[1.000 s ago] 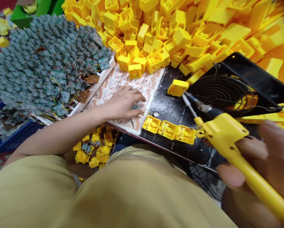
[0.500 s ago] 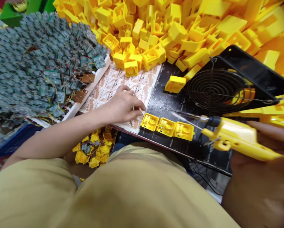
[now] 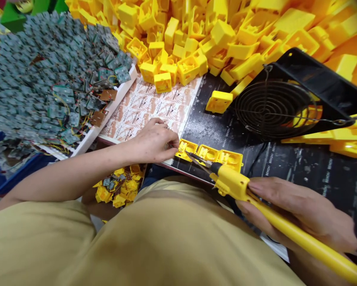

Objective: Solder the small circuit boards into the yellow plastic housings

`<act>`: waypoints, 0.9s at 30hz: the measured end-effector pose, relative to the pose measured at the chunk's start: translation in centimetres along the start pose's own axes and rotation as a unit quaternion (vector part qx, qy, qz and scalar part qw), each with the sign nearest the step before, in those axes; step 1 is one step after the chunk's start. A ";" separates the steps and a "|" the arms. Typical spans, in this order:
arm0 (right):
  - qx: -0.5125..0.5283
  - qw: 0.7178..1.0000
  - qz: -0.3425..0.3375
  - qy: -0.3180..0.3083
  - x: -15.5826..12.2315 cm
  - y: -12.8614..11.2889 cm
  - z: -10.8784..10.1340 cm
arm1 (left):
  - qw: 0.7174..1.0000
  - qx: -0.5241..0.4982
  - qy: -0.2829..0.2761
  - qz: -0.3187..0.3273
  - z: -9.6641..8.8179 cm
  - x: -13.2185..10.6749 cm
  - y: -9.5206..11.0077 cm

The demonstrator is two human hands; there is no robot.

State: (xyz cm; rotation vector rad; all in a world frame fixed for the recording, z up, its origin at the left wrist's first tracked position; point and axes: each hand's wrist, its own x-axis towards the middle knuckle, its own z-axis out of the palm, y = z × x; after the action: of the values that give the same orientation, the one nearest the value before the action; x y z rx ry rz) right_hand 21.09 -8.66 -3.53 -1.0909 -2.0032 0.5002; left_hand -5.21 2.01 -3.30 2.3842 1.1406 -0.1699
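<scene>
My right hand (image 3: 297, 210) is wrapped round a yellow soldering gun (image 3: 233, 182), which has a dark metal tip and a thin feed tube beside it. Its tip points left, over the leftmost of three small yellow plastic housings (image 3: 187, 148) lying open side up in a row. The middle housing (image 3: 207, 152) and the right housing (image 3: 232, 159) are partly behind the tool. My left hand (image 3: 160, 141) rests at the left edge of the leftmost housing, fingers curled and closed on that edge; the fingertips are partly hidden.
Yellow housings (image 3: 190, 67) are heaped along the back. A tray (image 3: 117, 101) piled with grey-green circuit boards (image 3: 59, 75) stands at left. A black fan with a wire guard (image 3: 266, 109) leans at right. Below the table edge, a box holds more yellow parts (image 3: 121, 188).
My right hand has brought the soldering gun left, its tip now over the leftmost housing. My left hand has moved slightly down, its fingers closing at that housing's edge.
</scene>
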 end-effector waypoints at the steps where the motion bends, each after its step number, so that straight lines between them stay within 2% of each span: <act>1: 0.010 0.999 -0.037 -0.010 0.2 0.5 0.1 | 1.000 0.006 -0.004 0.000 0.0 0.0 0.0; 3: 0.010 0.996 -0.085 -0.018 0.6 1.2 0.3 | 1.000 0.011 -0.010 0.004 -0.1 0.1 0.1; 12: -0.021 0.995 -0.093 -0.019 1.5 0.6 0.3 | 0.999 0.029 -0.019 0.021 -0.2 0.6 0.0; 19: -0.033 0.990 -0.130 -0.038 2.1 0.5 0.7 | 0.999 0.023 -0.012 0.030 0.0 0.9 -0.1; 23: -0.040 0.991 -0.123 -0.043 2.0 1.0 -0.1 | 0.999 0.028 -0.015 0.029 -0.1 1.1 0.0; 27: -0.072 0.984 -0.141 -0.085 2.1 1.5 -1.3 | 0.999 0.030 -0.015 0.032 -0.2 1.2 0.0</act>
State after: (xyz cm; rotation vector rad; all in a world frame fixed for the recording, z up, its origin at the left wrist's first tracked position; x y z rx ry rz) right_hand 22.24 -6.07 -2.74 -0.8505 -2.3294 0.3129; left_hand -4.47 2.99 -3.48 2.4585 1.0587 -0.2195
